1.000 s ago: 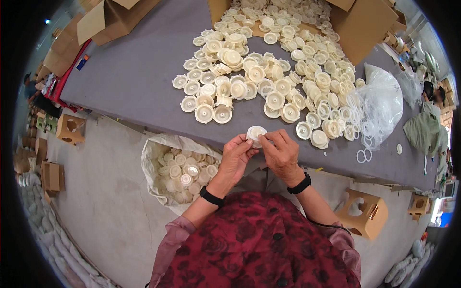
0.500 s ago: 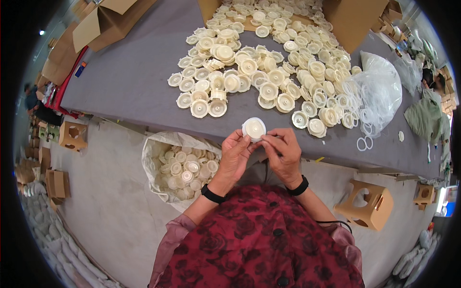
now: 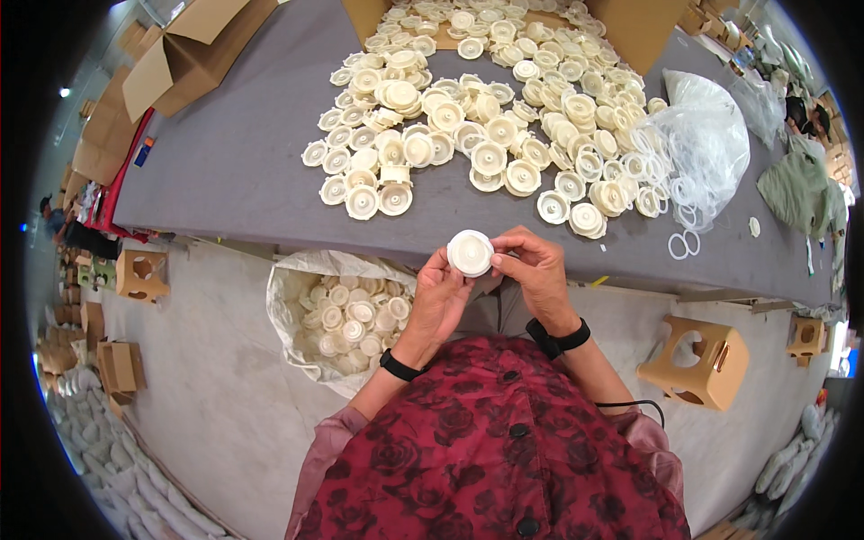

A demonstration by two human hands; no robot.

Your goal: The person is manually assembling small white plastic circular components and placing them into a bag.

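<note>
Just off the table's front edge, a round white plastic cap [image 3: 470,254] is held up with its flat face toward me. My left hand [image 3: 438,300] grips it from the lower left, fingers beneath and thumb at the rim. The thumb and forefinger of my right hand [image 3: 537,277] are pinched at its right edge; whether they also hold a thin ring there is too small to tell. Beyond lies a heap of cream plastic caps [image 3: 489,158]. Thin clear rings [image 3: 677,246] lie on the table to the right, beside a clear plastic bag [image 3: 708,153].
Left of my legs stands a white woven sack [image 3: 281,310] with many caps inside. The grey table [image 3: 243,153] carries an open cardboard box [image 3: 184,63] at far left. A brown plastic stool [image 3: 702,360] stands on the floor at right. Another person [image 3: 76,229] is at far left.
The cap has tipped, showing its face more fully. My right hand has shifted slightly up and right, its fingers still at the rim. The whole view has shifted slightly.
</note>
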